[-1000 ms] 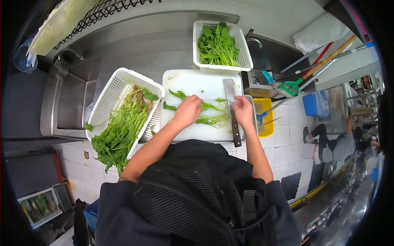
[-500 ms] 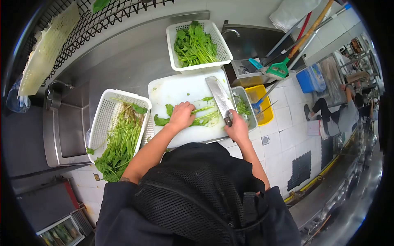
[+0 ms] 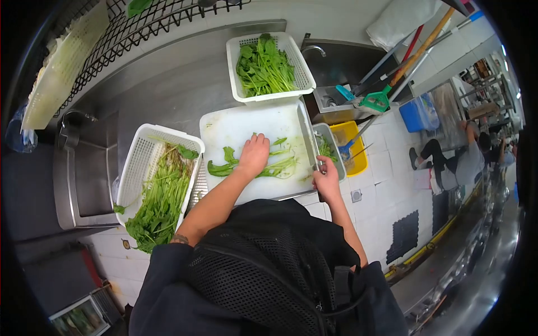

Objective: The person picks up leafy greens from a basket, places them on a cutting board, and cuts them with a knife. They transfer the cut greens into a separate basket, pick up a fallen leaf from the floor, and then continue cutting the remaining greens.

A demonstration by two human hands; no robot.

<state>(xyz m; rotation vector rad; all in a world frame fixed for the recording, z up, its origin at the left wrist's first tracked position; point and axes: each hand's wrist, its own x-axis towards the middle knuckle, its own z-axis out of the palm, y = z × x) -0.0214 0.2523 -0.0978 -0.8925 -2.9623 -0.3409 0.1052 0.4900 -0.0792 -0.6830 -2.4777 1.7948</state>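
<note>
My left hand (image 3: 256, 155) presses a small bunch of leafy greens (image 3: 224, 167) against the white cutting board (image 3: 224, 120), its fingers curled over the stems. Cut stem ends (image 3: 287, 167) reach out to the right of that hand. At the board's right edge, my right hand (image 3: 327, 178) grips the handle of a cleaver (image 3: 310, 131). Its blade is turned on edge, so only a narrow strip shows. Loose bits of green lie on the board near the blade.
A white basket of long-stemmed greens (image 3: 162, 193) stands left of the board, and another basket of greens (image 3: 266, 67) behind it. Right and lower are a grey tub (image 3: 330, 137) with trimmings and a yellow bucket (image 3: 358, 159). A person (image 3: 457, 162) is farther right.
The cleaver has shifted right to the board's edge and turned from flat-facing to edge-on. My left hand has moved slightly right and still presses on the greens.
</note>
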